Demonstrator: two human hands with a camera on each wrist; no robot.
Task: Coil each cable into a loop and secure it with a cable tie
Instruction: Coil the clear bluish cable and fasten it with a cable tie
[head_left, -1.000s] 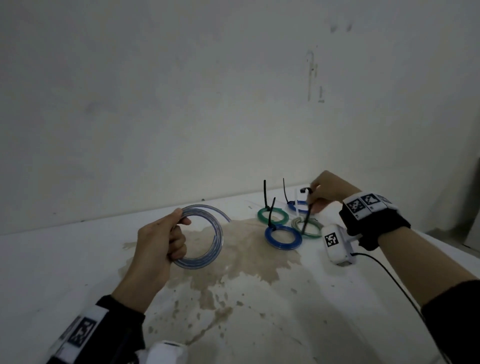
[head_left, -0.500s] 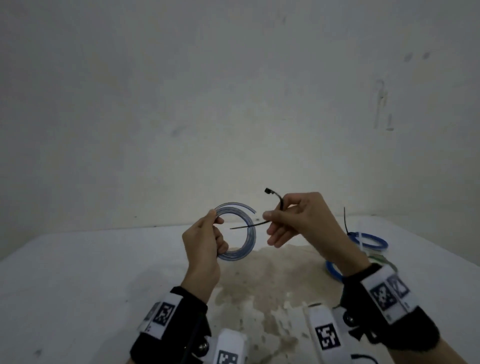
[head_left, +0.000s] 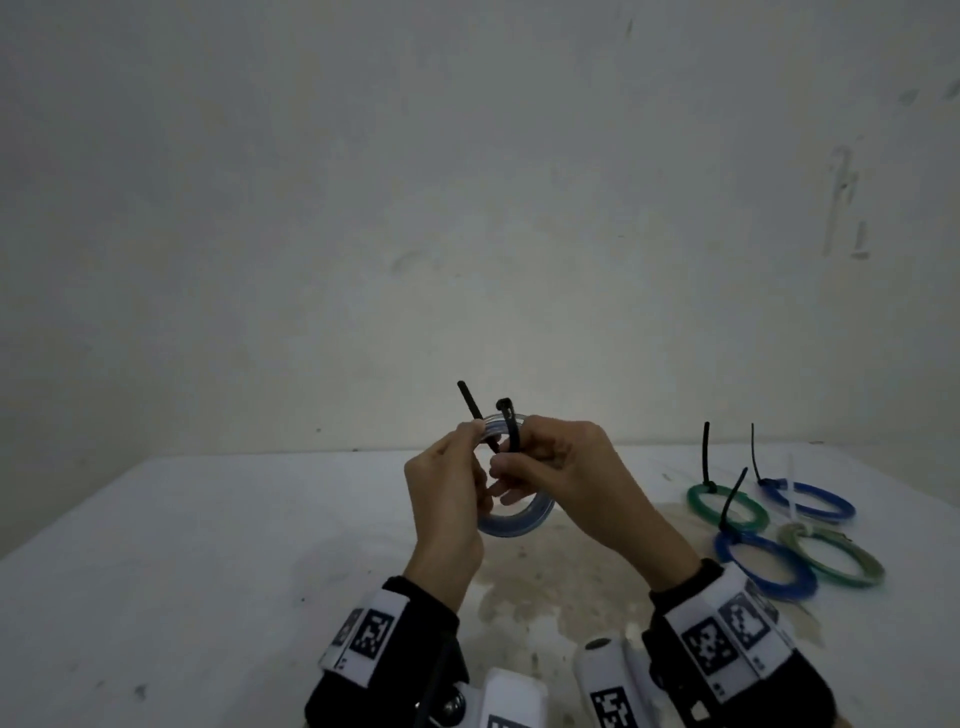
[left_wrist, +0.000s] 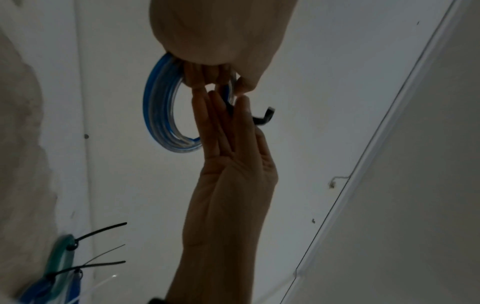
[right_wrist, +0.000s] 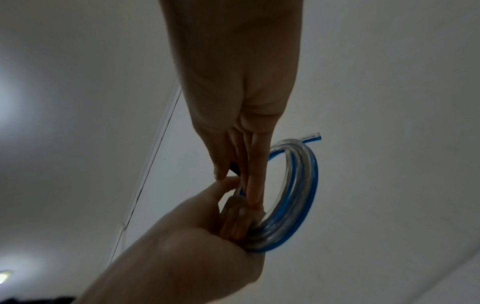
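Note:
I hold a clear-and-blue cable coil (head_left: 519, 514) upright above the table. My left hand (head_left: 475, 430) grips the coil's left side, fingers curled through the loop (right_wrist: 233, 222). A black cable tie (head_left: 514, 431) bends around the coil's top, its tail (head_left: 470, 402) and its head (head_left: 504, 405) both sticking up. My right hand (head_left: 511, 449) pinches the tie against the coil between thumb and fingers. In the left wrist view the tie's head (left_wrist: 265, 118) juts out past the right thumb. One cut cable end (right_wrist: 311, 136) pokes out of the coil.
Several tied coils lie on the white table (head_left: 208, 571) at the right: a green one (head_left: 727, 506), two blue ones (head_left: 810, 501) (head_left: 766, 564) and a grey-green one (head_left: 831, 556), black tie tails standing up. A brown stain (head_left: 550, 571) spreads below my hands. A wall stands close behind.
My right hand brought a black tie from the tied coils to the coil in my left hand. The tie, straight half a second ago, now bends around the coil's top.

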